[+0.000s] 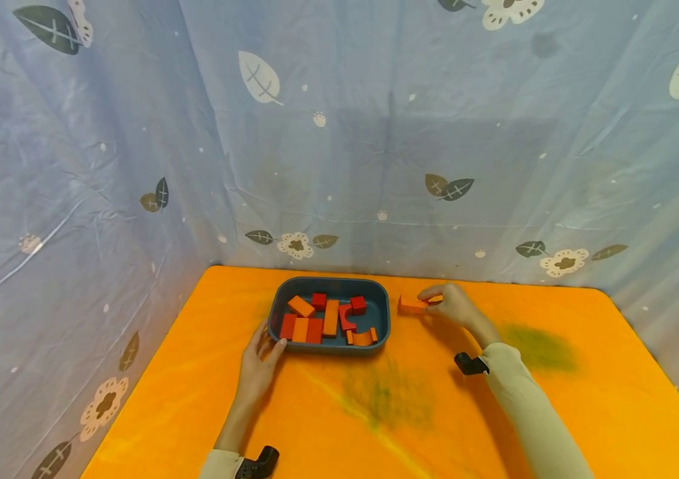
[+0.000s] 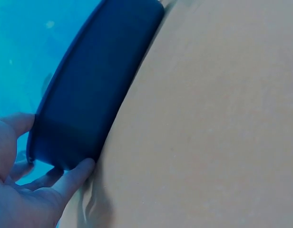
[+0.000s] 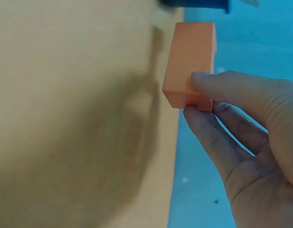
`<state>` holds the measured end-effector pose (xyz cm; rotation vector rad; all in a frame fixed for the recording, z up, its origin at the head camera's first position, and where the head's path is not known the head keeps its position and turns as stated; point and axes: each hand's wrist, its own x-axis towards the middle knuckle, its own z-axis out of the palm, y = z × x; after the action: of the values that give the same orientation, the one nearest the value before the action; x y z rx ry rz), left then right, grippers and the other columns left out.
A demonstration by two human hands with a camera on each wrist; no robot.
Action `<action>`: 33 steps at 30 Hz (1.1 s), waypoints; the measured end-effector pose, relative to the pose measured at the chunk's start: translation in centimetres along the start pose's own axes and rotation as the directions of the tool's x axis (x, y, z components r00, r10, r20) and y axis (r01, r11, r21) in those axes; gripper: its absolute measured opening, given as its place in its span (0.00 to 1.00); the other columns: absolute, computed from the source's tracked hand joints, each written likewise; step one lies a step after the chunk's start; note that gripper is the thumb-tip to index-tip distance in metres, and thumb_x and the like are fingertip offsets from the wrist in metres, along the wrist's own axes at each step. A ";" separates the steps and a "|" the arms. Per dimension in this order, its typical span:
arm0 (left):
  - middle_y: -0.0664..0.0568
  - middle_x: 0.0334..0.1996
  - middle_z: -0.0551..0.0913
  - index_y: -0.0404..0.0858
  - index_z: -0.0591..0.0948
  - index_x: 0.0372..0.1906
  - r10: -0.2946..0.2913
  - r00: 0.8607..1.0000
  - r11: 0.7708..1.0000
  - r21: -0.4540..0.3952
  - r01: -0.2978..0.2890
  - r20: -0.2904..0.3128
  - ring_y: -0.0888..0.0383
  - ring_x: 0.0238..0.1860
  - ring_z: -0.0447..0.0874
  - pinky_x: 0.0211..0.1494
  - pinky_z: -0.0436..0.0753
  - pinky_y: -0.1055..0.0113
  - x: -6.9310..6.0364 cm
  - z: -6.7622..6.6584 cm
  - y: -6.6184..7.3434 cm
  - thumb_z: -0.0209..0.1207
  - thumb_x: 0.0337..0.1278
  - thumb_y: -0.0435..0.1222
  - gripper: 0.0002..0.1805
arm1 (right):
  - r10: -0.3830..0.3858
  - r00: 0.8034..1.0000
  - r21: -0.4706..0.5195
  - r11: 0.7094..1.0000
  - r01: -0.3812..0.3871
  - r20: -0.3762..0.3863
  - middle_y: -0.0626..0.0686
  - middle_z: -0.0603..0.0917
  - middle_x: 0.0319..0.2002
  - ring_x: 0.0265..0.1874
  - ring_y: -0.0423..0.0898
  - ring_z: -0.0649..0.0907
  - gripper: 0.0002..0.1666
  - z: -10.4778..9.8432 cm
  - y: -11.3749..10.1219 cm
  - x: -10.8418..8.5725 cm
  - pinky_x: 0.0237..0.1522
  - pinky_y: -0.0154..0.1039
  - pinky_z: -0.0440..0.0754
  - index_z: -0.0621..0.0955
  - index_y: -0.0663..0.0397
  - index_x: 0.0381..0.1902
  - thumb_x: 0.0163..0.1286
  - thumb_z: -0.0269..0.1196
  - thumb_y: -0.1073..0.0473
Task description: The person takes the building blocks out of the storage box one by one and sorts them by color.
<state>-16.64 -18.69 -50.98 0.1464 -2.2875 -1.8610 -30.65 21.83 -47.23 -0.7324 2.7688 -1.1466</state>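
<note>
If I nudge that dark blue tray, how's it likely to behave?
The dark blue tray is probably stiff, showing no bend under the left hand. Low and broad, it should slide rather than tip; the orange and red blocks inside have gaps and may shift.

A pale grey-blue curtain [image 1: 327,159] hangs creased behind the bench [image 1: 184,392] and along its sides, printed with white flowers [image 1: 295,253] and white, brown and dark green leaves [image 1: 259,76]. Over here the bench's orange surface carries two blurry green smudges [image 1: 540,348], one toward the right, one nearer the front, with a yellow streak [image 1: 396,451] beside the latter
</note>
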 end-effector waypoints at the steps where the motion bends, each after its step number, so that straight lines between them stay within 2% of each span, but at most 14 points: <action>1: 0.36 0.72 0.61 0.38 0.57 0.76 -0.004 1.000 1.000 -0.001 0.004 0.000 0.37 0.69 0.63 0.68 0.69 0.46 0.0 0.0 0.0 0.59 0.68 0.38 0.37 | -0.011 1.000 -0.029 1.000 0.011 0.008 0.65 0.85 0.48 0.50 0.62 0.82 0.15 0.1 0.2 0.0 0.46 0.50 0.85 0.86 0.68 0.45 0.59 0.68 0.71; 6: 0.36 0.73 0.59 0.37 0.56 0.76 -0.007 1.000 1.000 -0.006 0.007 0.008 0.36 0.70 0.62 0.69 0.69 0.46 -0.2 0.1 0.2 0.59 0.68 0.37 0.37 | -0.053 0.998 -0.086 0.995 0.054 0.022 0.64 0.86 0.43 0.46 0.62 0.83 0.13 0.7 0.6 0.1 0.45 0.51 0.86 0.87 0.68 0.41 0.56 0.69 0.74; 10: 0.36 0.73 0.59 0.37 0.56 0.76 -0.011 1.000 1.000 -0.022 0.011 0.005 0.36 0.70 0.61 0.70 0.68 0.46 -0.2 0.1 0.1 0.59 0.68 0.37 0.37 | -0.081 0.996 -0.112 0.990 0.085 0.039 0.65 0.86 0.44 0.45 0.62 0.83 0.14 1.1 0.4 0.0 0.46 0.53 0.85 0.86 0.68 0.43 0.57 0.68 0.75; 15: 0.36 0.73 0.59 0.36 0.56 0.76 -0.009 1.000 0.999 -0.035 0.009 0.004 0.37 0.70 0.61 0.70 0.67 0.46 0.0 0.1 -0.1 0.59 0.68 0.38 0.37 | -0.039 0.996 -0.097 0.994 0.047 0.080 0.67 0.82 0.48 0.50 0.65 0.79 0.16 0.4 -0.6 0.1 0.50 0.57 0.82 0.84 0.71 0.46 0.58 0.64 0.77; 18: 0.36 0.73 0.59 0.36 0.56 0.76 -0.003 1.000 0.999 -0.035 0.003 0.009 0.36 0.70 0.61 0.70 0.67 0.46 0.1 0.0 -0.2 0.59 0.68 0.38 0.38 | -0.036 0.996 -0.093 0.995 0.043 0.078 0.69 0.81 0.50 0.52 0.66 0.78 0.18 -0.4 -1.7 0.4 0.50 0.57 0.82 0.82 0.73 0.47 0.57 0.62 0.77; 23: 0.36 0.72 0.59 0.36 0.55 0.76 -0.010 1.000 1.000 -0.023 0.010 0.007 0.36 0.70 0.61 0.70 0.68 0.45 0.1 0.0 -0.1 0.58 0.68 0.38 0.38 | -0.089 0.994 -0.112 0.989 0.096 0.071 0.66 0.83 0.50 0.49 0.64 0.81 0.17 -1.3 -4.5 0.8 0.48 0.54 0.84 0.83 0.71 0.48 0.60 0.65 0.74; 28: 0.35 0.72 0.59 0.36 0.55 0.77 -0.013 1.000 1.000 -0.022 0.013 0.007 0.36 0.70 0.61 0.70 0.68 0.46 0.2 0.0 -0.1 0.58 0.69 0.37 0.38 | -0.134 0.984 -0.120 0.982 0.147 0.115 0.65 0.83 0.50 0.49 0.63 0.81 0.17 -0.9 -7.6 1.0 0.50 0.55 0.83 0.83 0.69 0.49 0.61 0.66 0.71; 33: 0.36 0.73 0.59 0.36 0.55 0.77 -0.008 1.000 0.999 -0.040 0.009 0.006 0.38 0.70 0.62 0.69 0.68 0.48 0.1 0.1 -0.1 0.58 0.68 0.36 0.37 | -0.140 0.975 -0.150 0.975 0.166 0.172 0.61 0.84 0.51 0.49 0.61 0.82 0.19 0.1 -10.0 1.2 0.52 0.54 0.82 0.82 0.67 0.53 0.62 0.67 0.68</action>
<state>-16.75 -18.67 -51.08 0.1454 -2.2552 -1.9125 -27.65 15.11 -40.30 -1.0239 2.7323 -0.8437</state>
